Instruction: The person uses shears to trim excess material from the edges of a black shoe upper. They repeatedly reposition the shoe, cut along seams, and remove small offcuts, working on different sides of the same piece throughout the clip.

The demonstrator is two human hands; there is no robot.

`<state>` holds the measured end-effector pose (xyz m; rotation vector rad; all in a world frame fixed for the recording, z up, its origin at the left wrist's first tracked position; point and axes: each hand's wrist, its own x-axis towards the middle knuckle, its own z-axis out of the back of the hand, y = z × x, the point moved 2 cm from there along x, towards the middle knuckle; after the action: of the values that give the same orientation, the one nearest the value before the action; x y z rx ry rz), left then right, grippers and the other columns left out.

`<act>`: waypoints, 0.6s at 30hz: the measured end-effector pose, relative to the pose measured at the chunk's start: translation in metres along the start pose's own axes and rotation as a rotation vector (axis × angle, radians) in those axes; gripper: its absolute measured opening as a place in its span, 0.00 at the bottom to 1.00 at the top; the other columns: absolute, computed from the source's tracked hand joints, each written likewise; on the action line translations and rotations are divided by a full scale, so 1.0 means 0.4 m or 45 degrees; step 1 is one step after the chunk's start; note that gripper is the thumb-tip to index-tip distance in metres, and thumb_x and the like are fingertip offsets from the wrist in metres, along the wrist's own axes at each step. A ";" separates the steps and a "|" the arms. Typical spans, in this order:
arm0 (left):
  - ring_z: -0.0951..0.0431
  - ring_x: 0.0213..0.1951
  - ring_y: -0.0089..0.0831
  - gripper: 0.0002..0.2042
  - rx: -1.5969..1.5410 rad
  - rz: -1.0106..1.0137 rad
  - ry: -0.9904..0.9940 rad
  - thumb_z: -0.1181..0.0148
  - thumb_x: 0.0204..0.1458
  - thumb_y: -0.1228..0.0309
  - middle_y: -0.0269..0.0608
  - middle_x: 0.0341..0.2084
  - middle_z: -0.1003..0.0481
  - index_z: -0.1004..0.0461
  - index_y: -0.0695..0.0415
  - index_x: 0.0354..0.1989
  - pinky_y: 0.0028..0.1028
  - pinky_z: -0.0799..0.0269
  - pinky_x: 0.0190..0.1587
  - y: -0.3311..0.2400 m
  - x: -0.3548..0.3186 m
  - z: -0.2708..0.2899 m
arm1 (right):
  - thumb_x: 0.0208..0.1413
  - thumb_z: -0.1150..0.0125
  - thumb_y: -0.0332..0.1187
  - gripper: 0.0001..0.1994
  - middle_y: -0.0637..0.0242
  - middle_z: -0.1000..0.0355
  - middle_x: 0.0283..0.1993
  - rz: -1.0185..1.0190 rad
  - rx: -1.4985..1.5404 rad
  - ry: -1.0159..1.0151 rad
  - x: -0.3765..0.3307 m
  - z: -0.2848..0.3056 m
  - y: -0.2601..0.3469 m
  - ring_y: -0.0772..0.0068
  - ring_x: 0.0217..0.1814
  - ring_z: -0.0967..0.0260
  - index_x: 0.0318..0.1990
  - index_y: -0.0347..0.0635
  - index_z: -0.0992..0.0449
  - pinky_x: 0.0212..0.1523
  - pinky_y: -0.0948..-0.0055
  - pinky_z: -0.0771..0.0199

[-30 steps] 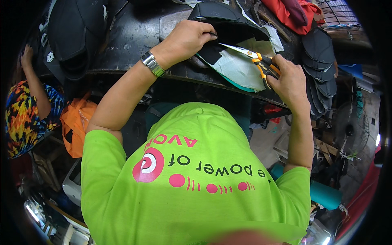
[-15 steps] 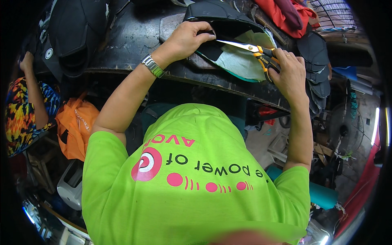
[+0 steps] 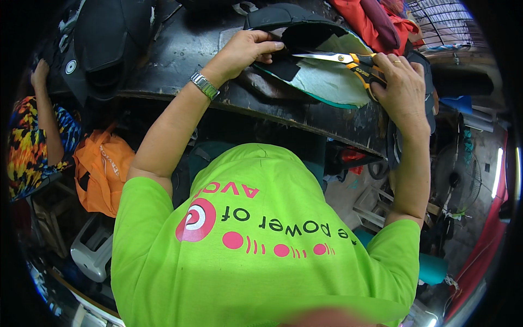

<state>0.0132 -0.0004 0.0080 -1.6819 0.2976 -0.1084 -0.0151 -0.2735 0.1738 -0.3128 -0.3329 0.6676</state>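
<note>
A black padded fabric piece (image 3: 294,16) with a pale lining (image 3: 332,82) and a green edge lies gaping on the dark table. At its left end my left hand (image 3: 245,52) is closed in a pinch; whatever lies between the fingertips is too small to make out. My right hand (image 3: 403,82) grips the orange-and-black handles of a pair of scissors (image 3: 341,58). Their blades point left over the opening, slightly parted from the left fingertips and looking nearly closed.
The worn black table (image 3: 174,60) has a larger black padded piece (image 3: 106,43) at left. Red fabric (image 3: 376,27) sits at the back right. Beyond the left end are a co-worker's arm (image 3: 46,103) and an orange bag (image 3: 103,169). Below right stands a fan (image 3: 455,177).
My right hand and the scissors have shifted right, drawing the blade tips slightly away from my left fingers. The left hand stays pinched in nearly the same place.
</note>
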 end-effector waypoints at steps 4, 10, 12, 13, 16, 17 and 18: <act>0.23 0.32 0.19 0.14 0.054 -0.061 0.001 0.34 0.56 0.66 0.35 0.33 0.20 0.21 0.63 0.45 0.22 0.24 0.40 0.004 0.006 0.002 | 0.41 0.34 0.29 0.21 0.65 0.27 0.40 0.026 -0.030 0.168 0.043 0.036 -0.020 0.62 0.49 0.29 0.47 0.46 0.27 0.52 0.61 0.38; 0.24 0.32 0.15 0.13 0.063 -0.115 0.057 0.36 0.58 0.64 0.29 0.31 0.23 0.21 0.61 0.45 0.19 0.25 0.41 -0.002 -0.003 0.002 | 0.42 0.32 0.29 0.20 0.62 0.25 0.41 -0.022 0.011 0.287 0.066 0.017 -0.015 0.61 0.50 0.28 0.46 0.45 0.27 0.52 0.62 0.38; 0.25 0.33 0.15 0.14 0.034 -0.137 0.095 0.36 0.59 0.64 0.28 0.31 0.23 0.21 0.60 0.46 0.18 0.25 0.41 -0.005 -0.006 0.003 | 0.42 0.32 0.29 0.20 0.63 0.25 0.41 -0.013 0.011 0.285 0.064 0.009 -0.011 0.61 0.50 0.28 0.46 0.45 0.27 0.52 0.62 0.38; 0.25 0.33 0.15 0.14 0.012 -0.111 0.100 0.36 0.59 0.64 0.28 0.32 0.23 0.21 0.60 0.46 0.18 0.25 0.42 -0.005 -0.006 0.004 | 0.42 0.32 0.29 0.19 0.63 0.25 0.41 -0.018 0.007 0.292 0.063 0.006 -0.010 0.62 0.49 0.28 0.46 0.45 0.27 0.52 0.62 0.38; 0.25 0.35 0.15 0.14 -0.053 -0.064 0.112 0.36 0.59 0.63 0.28 0.34 0.23 0.22 0.60 0.48 0.18 0.25 0.43 -0.002 -0.004 0.011 | 0.43 0.31 0.30 0.19 0.63 0.25 0.39 0.028 0.055 0.206 0.062 0.011 -0.010 0.62 0.48 0.28 0.44 0.46 0.28 0.52 0.61 0.39; 0.25 0.35 0.14 0.14 -0.066 -0.060 0.105 0.36 0.59 0.63 0.28 0.34 0.23 0.22 0.59 0.48 0.18 0.25 0.43 0.000 -0.003 0.013 | 0.44 0.31 0.31 0.18 0.63 0.25 0.38 0.013 0.068 0.211 0.061 0.013 -0.012 0.62 0.48 0.27 0.44 0.47 0.29 0.52 0.61 0.39; 0.25 0.35 0.14 0.15 -0.084 -0.051 0.094 0.36 0.59 0.63 0.28 0.35 0.24 0.22 0.59 0.49 0.18 0.25 0.43 0.003 -0.001 0.016 | 0.44 0.31 0.31 0.18 0.63 0.25 0.38 0.049 0.085 0.187 0.060 0.019 -0.013 0.62 0.48 0.27 0.44 0.47 0.29 0.52 0.61 0.39</act>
<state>0.0140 0.0058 0.0060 -1.7526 0.3260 -0.1925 0.0026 -0.2606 0.1875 -0.3031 -0.1648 0.6883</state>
